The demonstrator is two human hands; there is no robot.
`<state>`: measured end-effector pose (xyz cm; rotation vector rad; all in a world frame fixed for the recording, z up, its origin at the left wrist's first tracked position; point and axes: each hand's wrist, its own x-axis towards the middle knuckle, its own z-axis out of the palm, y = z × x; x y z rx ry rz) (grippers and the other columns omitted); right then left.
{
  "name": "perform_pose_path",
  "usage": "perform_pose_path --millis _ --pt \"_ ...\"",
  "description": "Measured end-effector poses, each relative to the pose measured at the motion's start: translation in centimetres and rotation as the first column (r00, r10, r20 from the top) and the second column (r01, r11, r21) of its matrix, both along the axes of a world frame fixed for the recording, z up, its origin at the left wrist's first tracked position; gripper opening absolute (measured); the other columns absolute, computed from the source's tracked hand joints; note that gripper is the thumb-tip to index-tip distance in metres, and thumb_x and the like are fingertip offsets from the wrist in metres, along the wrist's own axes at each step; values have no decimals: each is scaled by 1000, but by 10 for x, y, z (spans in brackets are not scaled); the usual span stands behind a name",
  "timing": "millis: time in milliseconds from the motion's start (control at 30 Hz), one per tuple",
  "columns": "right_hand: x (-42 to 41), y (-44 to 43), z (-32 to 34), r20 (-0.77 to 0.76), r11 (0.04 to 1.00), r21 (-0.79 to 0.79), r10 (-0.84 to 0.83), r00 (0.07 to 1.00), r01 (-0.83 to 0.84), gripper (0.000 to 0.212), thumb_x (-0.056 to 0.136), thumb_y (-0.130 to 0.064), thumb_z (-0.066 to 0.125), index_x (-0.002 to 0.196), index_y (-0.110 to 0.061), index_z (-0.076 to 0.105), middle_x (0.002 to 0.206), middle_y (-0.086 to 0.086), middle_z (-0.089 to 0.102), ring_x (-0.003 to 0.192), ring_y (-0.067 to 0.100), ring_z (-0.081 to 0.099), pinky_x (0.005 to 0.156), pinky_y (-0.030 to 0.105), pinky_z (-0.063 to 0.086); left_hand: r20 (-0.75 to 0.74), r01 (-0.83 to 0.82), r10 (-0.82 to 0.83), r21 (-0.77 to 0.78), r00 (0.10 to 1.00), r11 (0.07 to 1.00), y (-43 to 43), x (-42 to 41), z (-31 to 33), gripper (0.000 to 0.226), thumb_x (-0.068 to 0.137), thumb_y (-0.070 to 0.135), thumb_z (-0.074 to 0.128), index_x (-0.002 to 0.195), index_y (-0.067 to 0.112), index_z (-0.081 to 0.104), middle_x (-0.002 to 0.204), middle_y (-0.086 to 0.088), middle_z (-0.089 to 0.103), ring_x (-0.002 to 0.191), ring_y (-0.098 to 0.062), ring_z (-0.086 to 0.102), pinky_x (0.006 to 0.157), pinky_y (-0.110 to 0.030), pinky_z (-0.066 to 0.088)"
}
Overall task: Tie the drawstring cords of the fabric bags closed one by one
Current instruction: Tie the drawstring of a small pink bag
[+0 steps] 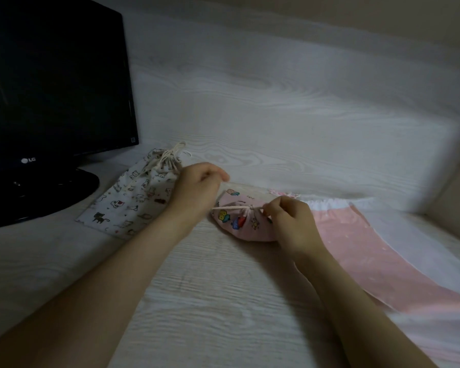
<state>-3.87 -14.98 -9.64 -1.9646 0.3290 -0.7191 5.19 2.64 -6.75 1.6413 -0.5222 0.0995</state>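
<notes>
Both the left hand [197, 183] and right hand [288, 221] pinch cord [231, 207] ends in curled fingers, held apart, apparently to cinch the small pink bag [241, 227] shut.

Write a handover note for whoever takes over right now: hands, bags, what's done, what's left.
Left hand: fingers curled, appears to pull one end of the cord.
Right hand: pinches the cord at the gathered mouth of the small pink bag.
Cat-print bag: lies to the left by the monitor, mouth cinched and cord knotted. It looks done.
Large pink bag: lies flat on the right, top spread wide, apparently not yet tied.
Left to do: finish the knot on the small pink bag, then tie the large pink bag.
</notes>
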Motion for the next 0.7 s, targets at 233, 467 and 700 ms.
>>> perform_pose_path --millis 233,467,700 --pt "-1 5 -1 93 991 -116 77 993 -66 22 90 -15 64 68 -15 65 66 -5 67 67 12 62 66 36 49 424 -43 -215 523 880 852 -2 -7 -18 18 75 30 78 77 27 61 67 13 65 64 -2 59 75 -33 53" --pt "-2 4 0 102 990 -123 78 992 -66 24 92 -12 65 68 -12 68 61 -7 65 59 7 57 61 30 44 464 -103 -214 567 860 817 -4 5 -28 23 97 40 71 77 31 63 59 11 56 62 -11 55 74 -39 56" --pt "4 1 -8 63 959 -271 98 993 -78 24 96 -11 62 74 -14 71 65 -5 67 62 5 56 63 32 47 358 -104 -105 518 928 849 -10 11 -32 43 102 44 52 70 16 59 62 3 63 66 -21 62 75 -41 56"
